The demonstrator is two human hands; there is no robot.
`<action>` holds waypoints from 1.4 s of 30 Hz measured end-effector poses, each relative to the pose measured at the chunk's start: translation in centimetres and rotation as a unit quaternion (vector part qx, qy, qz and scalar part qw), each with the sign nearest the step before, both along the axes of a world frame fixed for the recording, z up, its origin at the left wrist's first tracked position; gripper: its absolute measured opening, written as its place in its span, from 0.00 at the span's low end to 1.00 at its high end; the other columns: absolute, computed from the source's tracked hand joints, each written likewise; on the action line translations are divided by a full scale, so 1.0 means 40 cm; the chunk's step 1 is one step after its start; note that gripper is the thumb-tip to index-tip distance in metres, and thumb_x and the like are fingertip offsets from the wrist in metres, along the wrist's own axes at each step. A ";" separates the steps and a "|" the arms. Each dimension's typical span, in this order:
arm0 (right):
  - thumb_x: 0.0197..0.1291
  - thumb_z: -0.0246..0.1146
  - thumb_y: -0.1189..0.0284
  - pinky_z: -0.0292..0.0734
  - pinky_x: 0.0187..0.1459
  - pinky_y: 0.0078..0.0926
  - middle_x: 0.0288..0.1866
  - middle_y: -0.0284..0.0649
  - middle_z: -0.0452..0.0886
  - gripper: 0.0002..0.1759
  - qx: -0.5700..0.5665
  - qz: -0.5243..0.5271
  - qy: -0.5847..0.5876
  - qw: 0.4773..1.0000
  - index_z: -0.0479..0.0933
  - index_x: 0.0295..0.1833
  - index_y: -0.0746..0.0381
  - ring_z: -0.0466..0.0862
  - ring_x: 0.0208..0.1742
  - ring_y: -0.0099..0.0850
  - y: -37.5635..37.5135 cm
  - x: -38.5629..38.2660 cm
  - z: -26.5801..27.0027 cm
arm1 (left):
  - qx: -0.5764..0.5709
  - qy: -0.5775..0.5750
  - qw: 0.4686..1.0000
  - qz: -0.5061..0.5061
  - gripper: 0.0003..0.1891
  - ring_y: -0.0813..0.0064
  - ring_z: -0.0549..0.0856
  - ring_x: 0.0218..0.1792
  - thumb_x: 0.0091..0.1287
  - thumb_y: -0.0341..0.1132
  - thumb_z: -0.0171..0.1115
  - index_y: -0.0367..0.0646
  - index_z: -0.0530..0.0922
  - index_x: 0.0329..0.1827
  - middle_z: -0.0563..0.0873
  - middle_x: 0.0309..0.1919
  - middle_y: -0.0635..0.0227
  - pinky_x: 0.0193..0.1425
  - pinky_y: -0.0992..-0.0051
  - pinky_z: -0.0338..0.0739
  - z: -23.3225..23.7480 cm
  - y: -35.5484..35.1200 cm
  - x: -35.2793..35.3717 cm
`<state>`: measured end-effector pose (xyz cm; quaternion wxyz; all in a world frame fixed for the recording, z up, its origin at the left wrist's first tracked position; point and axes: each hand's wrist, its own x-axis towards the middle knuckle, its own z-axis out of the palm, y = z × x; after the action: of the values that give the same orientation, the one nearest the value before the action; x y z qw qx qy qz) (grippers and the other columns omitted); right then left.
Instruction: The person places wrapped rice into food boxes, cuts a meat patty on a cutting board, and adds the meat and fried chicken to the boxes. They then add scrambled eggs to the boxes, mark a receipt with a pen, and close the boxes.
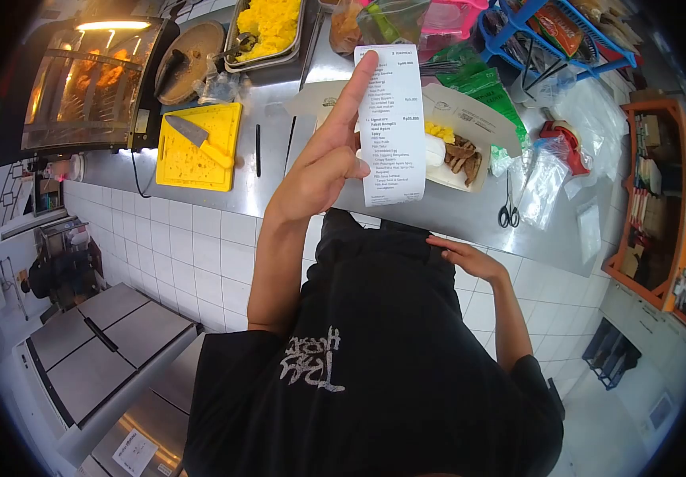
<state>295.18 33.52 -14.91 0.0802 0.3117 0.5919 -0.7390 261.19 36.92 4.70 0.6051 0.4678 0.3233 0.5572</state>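
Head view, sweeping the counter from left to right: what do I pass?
Heated display case → yellow cutting board with a knife on it → left hand → receipt it holds up → open food box → scissors → orange shelf unit.

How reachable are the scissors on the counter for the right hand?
Probably yes. The right hand is empty against the shirt, and the scissors lie uncovered near the counter edge just beyond it; nothing stands between.

Left hand (323,163) aloft, right hand (470,258) flat
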 end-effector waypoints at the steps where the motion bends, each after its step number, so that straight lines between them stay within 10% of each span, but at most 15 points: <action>1: 0.75 0.51 0.58 0.52 0.77 0.33 0.79 0.40 0.60 0.26 -0.001 0.014 -0.014 1.000 0.65 0.75 0.50 0.58 0.80 0.37 0.010 0.008 0.005 | 0.000 -0.001 1.000 -0.001 0.56 0.66 0.56 0.78 0.42 0.27 0.50 0.46 0.40 0.83 0.51 0.80 0.58 0.77 0.69 0.53 0.004 0.001 0.005; 4: 0.72 0.54 0.67 0.57 0.75 0.34 0.78 0.39 0.63 0.25 -0.015 0.025 -0.048 0.998 0.67 0.74 0.50 0.62 0.78 0.36 0.033 0.012 0.037 | -0.031 -0.014 0.999 0.018 0.60 0.63 0.50 0.81 0.35 0.30 0.52 0.42 0.41 0.82 0.48 0.81 0.55 0.81 0.69 0.45 0.015 -0.005 0.011; 6: 0.71 0.54 0.71 0.60 0.74 0.34 0.77 0.39 0.65 0.26 -0.028 0.021 -0.067 0.997 0.67 0.73 0.50 0.65 0.76 0.36 0.045 0.012 0.059 | -0.007 0.018 1.000 -0.001 0.56 0.69 0.60 0.76 0.43 0.22 0.49 0.47 0.38 0.83 0.52 0.79 0.58 0.75 0.72 0.57 0.009 -0.011 -0.001; 11: 0.69 0.53 0.79 0.74 0.53 0.28 0.42 0.37 0.81 0.15 0.114 -0.111 -0.039 0.986 0.75 0.59 0.63 0.81 0.49 0.28 0.088 0.019 0.080 | -0.004 0.007 1.000 -0.001 0.55 0.71 0.61 0.75 0.46 0.19 0.50 0.47 0.38 0.83 0.54 0.79 0.60 0.75 0.73 0.56 0.005 -0.018 -0.005; 15: 0.75 0.52 0.70 0.75 0.37 0.24 0.30 0.35 0.75 0.12 0.113 -0.281 -0.048 0.952 0.75 0.55 0.64 0.79 0.31 0.21 0.100 -0.034 0.129 | 0.003 0.033 0.999 0.009 0.54 0.72 0.59 0.76 0.49 0.18 0.51 0.46 0.38 0.83 0.54 0.79 0.60 0.75 0.74 0.54 -0.001 -0.024 -0.004; 18: 0.75 0.53 0.64 0.72 0.34 0.20 0.24 0.33 0.75 0.14 0.196 -0.166 -0.104 0.961 0.77 0.56 0.60 0.78 0.27 0.20 0.122 -0.061 0.193 | -0.009 0.029 0.999 0.025 0.53 0.72 0.57 0.77 0.50 0.18 0.51 0.43 0.37 0.82 0.53 0.79 0.60 0.76 0.74 0.52 -0.003 -0.041 -0.005; 21: 0.73 0.56 0.64 0.73 0.34 0.20 0.23 0.33 0.76 0.14 0.213 -0.065 -0.036 0.974 0.78 0.57 0.59 0.79 0.28 0.19 0.204 -0.003 0.248 | -0.029 0.033 0.999 0.018 0.50 0.71 0.57 0.77 0.51 0.15 0.49 0.37 0.43 0.81 0.52 0.79 0.59 0.77 0.73 0.52 -0.007 -0.059 -0.018; 26: 0.75 0.50 0.59 0.75 0.45 0.29 0.36 0.40 0.83 0.21 0.422 -0.245 0.028 0.872 0.78 0.53 0.66 0.83 0.40 0.29 0.533 0.062 0.305 | -0.068 0.044 0.997 -0.001 0.46 0.70 0.59 0.77 0.51 0.13 0.47 0.34 0.50 0.80 0.56 0.78 0.57 0.77 0.72 0.53 -0.015 -0.089 -0.020; 33: 0.67 0.52 0.69 0.75 0.59 0.44 0.55 0.56 0.80 0.21 0.574 -0.072 -0.195 0.792 0.72 0.61 0.67 0.80 0.58 0.49 0.903 -0.139 0.080 | -0.125 0.045 0.991 0.029 0.45 0.71 0.60 0.76 0.51 0.12 0.47 0.33 0.51 0.79 0.58 0.78 0.58 0.76 0.73 0.54 0.002 -0.130 -0.006; 35: 0.61 0.55 0.71 0.78 0.53 0.50 0.52 0.57 0.81 0.18 0.702 0.002 -0.401 0.589 0.76 0.54 0.67 0.83 0.54 0.49 0.971 -0.173 0.011 | -0.136 0.035 0.989 0.055 0.45 0.71 0.60 0.76 0.51 0.13 0.47 0.33 0.52 0.79 0.58 0.78 0.58 0.76 0.74 0.54 -0.002 -0.149 -0.012; 37: 0.59 0.58 0.69 0.79 0.48 0.54 0.50 0.56 0.82 0.16 0.743 -0.078 -0.351 0.565 0.79 0.50 0.65 0.84 0.51 0.49 0.991 -0.157 0.003 | -0.079 0.077 0.991 0.078 0.45 0.72 0.61 0.76 0.52 0.13 0.47 0.33 0.52 0.79 0.59 0.77 0.60 0.76 0.74 0.54 -0.016 -0.164 -0.022; 38: 0.60 0.57 0.68 0.80 0.48 0.52 0.48 0.56 0.83 0.15 0.649 -0.019 -0.376 0.662 0.80 0.47 0.65 0.84 0.51 0.49 1.022 -0.146 0.049 | -0.084 0.070 0.990 0.091 0.45 0.73 0.61 0.75 0.52 0.14 0.47 0.34 0.52 0.80 0.59 0.77 0.62 0.76 0.74 0.53 -0.014 -0.174 -0.022; 40: 0.63 0.55 0.64 0.70 0.62 0.52 0.64 0.56 0.73 0.25 0.770 -0.049 -0.290 0.566 0.71 0.63 0.63 0.76 0.62 0.53 1.130 -0.109 -0.020 | -0.097 0.036 0.990 0.099 0.46 0.74 0.65 0.72 0.53 0.15 0.48 0.37 0.49 0.81 0.61 0.76 0.62 0.72 0.75 0.60 0.009 -0.186 -0.018; 41: 0.64 0.54 0.62 0.65 0.69 0.53 0.72 0.56 0.68 0.31 0.823 -0.064 -0.251 0.506 0.67 0.72 0.61 0.72 0.68 0.55 1.183 -0.093 -0.052 | -0.102 0.031 0.989 0.101 0.47 0.75 0.66 0.71 0.53 0.15 0.48 0.39 0.48 0.81 0.61 0.75 0.62 0.70 0.75 0.62 0.013 -0.194 -0.021; 42: 0.65 0.53 0.61 0.71 0.63 0.51 0.66 0.56 0.74 0.26 0.945 -0.065 -0.078 0.310 0.72 0.66 0.62 0.76 0.63 0.56 1.235 -0.057 -0.106 | -0.111 0.037 0.985 0.124 0.47 0.75 0.66 0.71 0.53 0.15 0.48 0.39 0.48 0.81 0.61 0.75 0.62 0.70 0.75 0.62 0.016 -0.201 -0.025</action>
<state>292.88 82.92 -19.13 -0.2718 0.2681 0.8557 0.3492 260.19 28.88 5.33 0.5675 0.3739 0.4607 0.5709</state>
